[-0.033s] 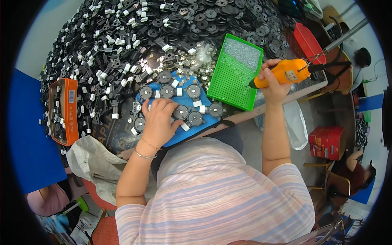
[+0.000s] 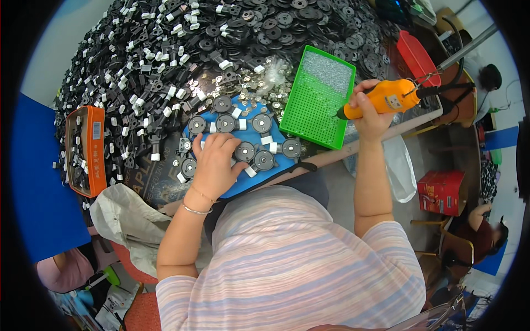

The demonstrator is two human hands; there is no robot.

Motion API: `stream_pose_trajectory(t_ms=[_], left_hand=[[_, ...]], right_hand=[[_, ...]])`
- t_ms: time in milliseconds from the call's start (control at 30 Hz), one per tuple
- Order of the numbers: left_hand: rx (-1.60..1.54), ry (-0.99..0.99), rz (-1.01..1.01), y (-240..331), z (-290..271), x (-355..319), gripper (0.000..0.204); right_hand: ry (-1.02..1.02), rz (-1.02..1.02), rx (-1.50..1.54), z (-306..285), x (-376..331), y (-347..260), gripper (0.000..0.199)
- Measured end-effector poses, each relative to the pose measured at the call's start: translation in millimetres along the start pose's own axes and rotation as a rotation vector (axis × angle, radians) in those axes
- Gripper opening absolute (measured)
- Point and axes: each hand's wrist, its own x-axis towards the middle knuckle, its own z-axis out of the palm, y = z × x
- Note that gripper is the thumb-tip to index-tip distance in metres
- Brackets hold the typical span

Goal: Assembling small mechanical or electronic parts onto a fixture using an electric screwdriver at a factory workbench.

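Note:
My right hand (image 2: 371, 113) is closed round an orange electric screwdriver (image 2: 392, 98). Its dark tip points left over the green perforated tray (image 2: 316, 110), which has many small silvery screws (image 2: 329, 71) heaped at its far end. On the blue mat (image 2: 282, 163) lie several black wheel assemblies (image 2: 264, 159) with white end pieces. My left hand (image 2: 215, 164) is among them, fingers bent down and thumb apart, closed over a part that it mostly hides. A bit of white shows between thumb and fingers.
A big heap of black parts with white ends (image 2: 132, 83) covers the left; black discs (image 2: 281, 25) pile up at the back. Small metal pieces (image 2: 265, 91) lie beyond the mat. An orange box (image 2: 98, 151) stands left, a red bin (image 2: 415, 58) right. Other people sit farther off.

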Motion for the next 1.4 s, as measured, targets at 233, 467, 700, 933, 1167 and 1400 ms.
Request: stream_pose_trajectory(t_ms=[233, 467, 700, 933, 1167, 1400], left_hand=[[-0.015, -0.048, 0.018, -5, 0, 3, 0.044], [-0.129, -0.095, -0.036, -6, 0, 7, 0.04], [-0.103, -0.107, -0.026, -8, 1, 7, 0.045], [-0.041, -0.174, -0.076, -6, 1, 12, 0.041], [-0.013, -0.077, 0.004, -8, 3, 9, 0.033], [0.034, -0.039, 0.012, -8, 5, 9, 0.028]], right_hand=[[-0.021, 0.03, 0.033, -4, 0, 6, 0.024], [0.006, 0.007, 0.11, 20, 1, -20, 0.021], [-0.407, 0.119, 0.295, 94, -36, -33, 0.024], [-0.532, 0.185, 0.293, 131, -52, -11, 0.024], [-0.683, 0.029, 0.073, 132, -52, 5, 0.02], [-0.726, 0.046, 0.133, 138, -51, 7, 0.02]])
